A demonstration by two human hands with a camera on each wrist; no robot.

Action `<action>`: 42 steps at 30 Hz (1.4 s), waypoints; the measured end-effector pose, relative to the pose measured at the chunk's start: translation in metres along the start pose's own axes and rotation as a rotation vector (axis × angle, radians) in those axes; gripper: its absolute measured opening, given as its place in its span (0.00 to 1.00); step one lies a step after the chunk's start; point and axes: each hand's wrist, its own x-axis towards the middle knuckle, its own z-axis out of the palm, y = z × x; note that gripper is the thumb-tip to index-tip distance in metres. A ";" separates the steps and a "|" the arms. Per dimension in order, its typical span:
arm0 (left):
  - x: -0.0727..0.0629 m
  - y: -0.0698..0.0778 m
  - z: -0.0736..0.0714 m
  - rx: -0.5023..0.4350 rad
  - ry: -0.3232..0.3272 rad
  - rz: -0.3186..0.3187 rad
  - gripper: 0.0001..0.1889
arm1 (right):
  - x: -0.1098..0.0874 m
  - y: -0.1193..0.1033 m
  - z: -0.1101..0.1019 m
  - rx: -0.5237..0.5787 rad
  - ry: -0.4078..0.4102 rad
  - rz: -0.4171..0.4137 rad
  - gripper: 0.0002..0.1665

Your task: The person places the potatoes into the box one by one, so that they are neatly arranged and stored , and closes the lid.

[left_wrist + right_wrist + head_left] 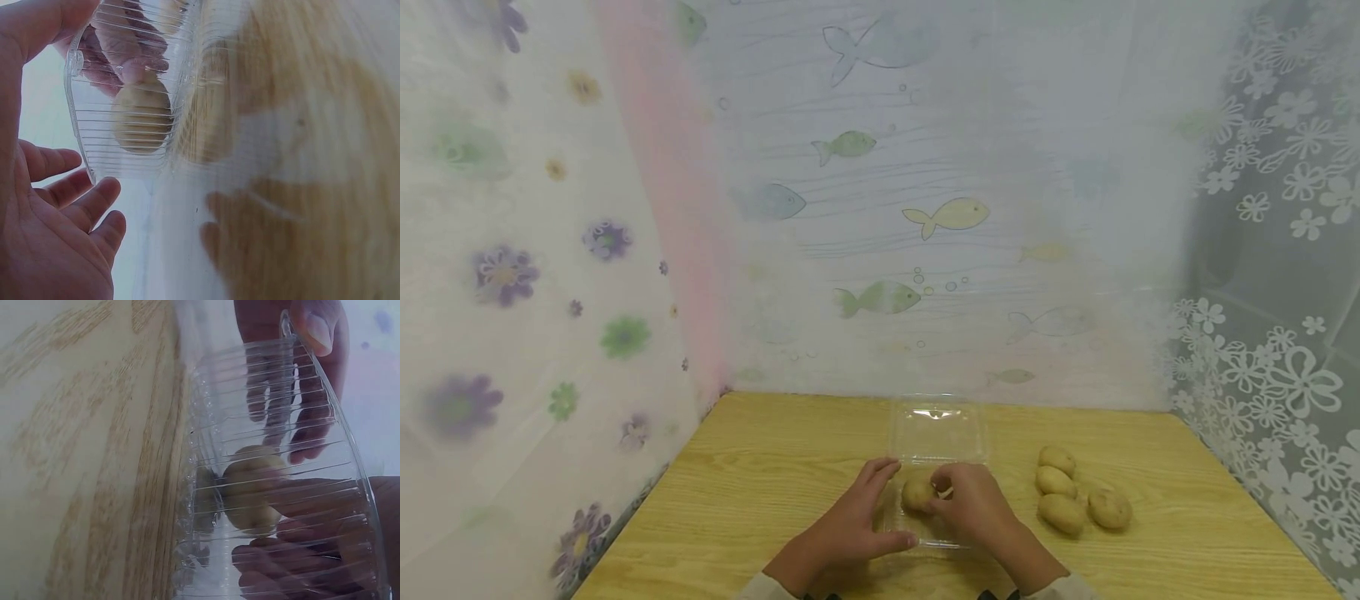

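A clear plastic clamshell box (936,542) sits on the table, its transparent lid (942,433) tipped back at the far side. Inside lies a tan potato (917,495), seen through the ribbed wall in both wrist views. My right hand (976,504) is over the box and holds this potato by its right side with fingertips and thumb. Along the box's left side is my left hand (848,521), thumb at the near rim and fingers stretched toward the far left corner. The right wrist view shows another rounded tan shape (256,450) behind the potato, partly hidden.
To the right of the box, several loose potatoes (1060,512) lie grouped on the wood-grain table (760,450). Patterned plastic sheets (865,242) hang behind the table and along both sides.
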 end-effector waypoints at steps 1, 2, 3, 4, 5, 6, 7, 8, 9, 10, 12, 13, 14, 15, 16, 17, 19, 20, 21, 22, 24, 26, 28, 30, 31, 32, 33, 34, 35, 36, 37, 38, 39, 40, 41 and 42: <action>0.000 0.000 0.000 0.003 0.000 0.001 0.54 | 0.000 0.000 0.000 0.000 0.002 0.000 0.17; 0.000 0.000 0.000 0.003 0.000 0.000 0.54 | 0.000 0.001 0.001 0.001 0.001 0.000 0.16; 0.000 0.000 0.000 0.003 0.001 0.000 0.54 | 0.000 0.001 0.001 0.008 0.000 -0.001 0.16; 0.000 0.000 0.000 0.004 0.002 0.000 0.54 | 0.000 0.001 0.001 0.017 -0.002 -0.005 0.15; 0.000 0.000 0.000 0.005 0.003 -0.001 0.54 | 0.001 0.001 0.002 0.025 -0.003 -0.008 0.14; 0.000 0.000 0.000 0.006 0.004 0.000 0.55 | 0.001 0.001 0.002 0.028 -0.003 -0.012 0.13; 0.000 0.000 0.000 0.007 0.004 0.001 0.55 | 0.001 0.001 0.002 0.028 -0.003 -0.015 0.13; 0.000 0.000 0.000 0.008 0.005 0.001 0.55 | 0.001 0.001 0.003 0.024 -0.004 -0.018 0.13; 0.000 0.000 0.000 0.010 0.006 0.002 0.55 | 0.001 0.001 0.003 0.020 -0.006 -0.022 0.12; 0.000 0.000 0.001 0.012 0.006 0.003 0.55 | 0.001 0.001 0.003 0.013 -0.007 -0.027 0.12; 0.000 -0.001 0.001 0.014 0.006 0.006 0.55 | 0.000 0.001 0.003 0.010 -0.019 -0.028 0.13; 0.000 -0.001 0.001 0.014 0.006 0.007 0.55 | 0.000 0.000 0.003 0.012 -0.027 -0.026 0.13; 0.000 -0.001 0.001 0.013 0.005 0.008 0.55 | 0.000 0.000 0.003 0.016 -0.036 -0.025 0.13; 0.000 -0.001 0.001 0.012 0.004 0.008 0.54 | 0.000 0.000 0.002 0.020 -0.043 -0.024 0.13; 0.000 -0.001 0.001 0.011 0.002 0.008 0.54 | -0.001 0.000 0.002 0.024 -0.049 -0.022 0.14; 0.000 -0.001 0.001 0.009 0.000 0.006 0.54 | -0.001 0.000 0.002 0.027 -0.055 -0.020 0.14; 0.000 -0.001 0.001 0.007 -0.001 0.003 0.54 | -0.001 0.000 0.002 0.024 -0.057 -0.022 0.14; 0.000 -0.001 0.001 0.007 -0.003 0.001 0.54 | 0.000 0.001 0.002 0.021 -0.057 -0.023 0.14; 0.000 -0.001 0.001 0.008 -0.003 0.000 0.54 | 0.000 0.001 0.003 0.020 -0.055 -0.023 0.14; 0.000 -0.001 0.001 0.008 -0.004 -0.001 0.55 | 0.000 0.001 0.003 0.017 -0.053 -0.023 0.15; 0.000 -0.002 0.001 0.006 -0.004 -0.004 0.55 | 0.001 0.002 0.004 0.008 -0.048 -0.024 0.16; 0.000 -0.002 0.001 0.001 -0.006 -0.008 0.55 | 0.001 0.002 0.004 0.003 -0.046 -0.027 0.17; 0.000 -0.002 0.001 -0.007 -0.008 -0.011 0.55 | 0.001 0.003 0.005 0.001 -0.045 -0.034 0.18; 0.000 -0.002 0.001 -0.010 -0.010 -0.015 0.54 | 0.001 0.003 0.005 0.001 -0.048 -0.042 0.19; 0.000 -0.002 0.001 -0.010 -0.010 -0.014 0.54 | 0.001 0.003 0.005 0.004 -0.048 -0.045 0.19; 0.000 -0.002 0.001 -0.011 -0.009 -0.014 0.54 | 0.001 0.003 0.006 0.005 -0.048 -0.047 0.19; 0.000 -0.002 0.001 -0.010 -0.010 -0.012 0.54 | 0.001 0.004 0.006 0.006 -0.050 -0.047 0.19; 0.000 -0.001 0.001 -0.008 -0.009 -0.012 0.54 | 0.001 0.004 0.005 0.006 -0.051 -0.049 0.19; 0.000 -0.001 0.001 -0.005 -0.008 -0.012 0.54 | 0.002 0.003 0.005 0.006 -0.054 -0.046 0.19; 0.000 -0.001 0.001 -0.004 -0.007 -0.012 0.54 | 0.002 0.003 0.005 0.007 -0.056 -0.044 0.19; 0.000 -0.002 0.001 -0.003 -0.006 -0.011 0.54 | 0.002 0.003 0.005 0.008 -0.057 -0.043 0.19; 0.001 -0.002 0.002 -0.001 -0.005 -0.012 0.54 | 0.002 0.003 0.004 0.007 -0.059 -0.041 0.19; 0.001 -0.003 0.002 0.001 -0.004 -0.012 0.54 | 0.001 0.003 0.004 0.007 -0.061 -0.038 0.19; 0.001 -0.003 0.002 0.001 -0.003 -0.012 0.54 | 0.001 0.003 0.004 0.004 -0.062 -0.037 0.19; 0.001 -0.004 0.003 0.002 -0.002 -0.011 0.54 | 0.001 0.003 0.003 0.002 -0.061 -0.034 0.19; 0.001 -0.004 0.003 0.001 -0.001 -0.009 0.54 | 0.001 0.002 0.003 0.002 -0.058 -0.035 0.19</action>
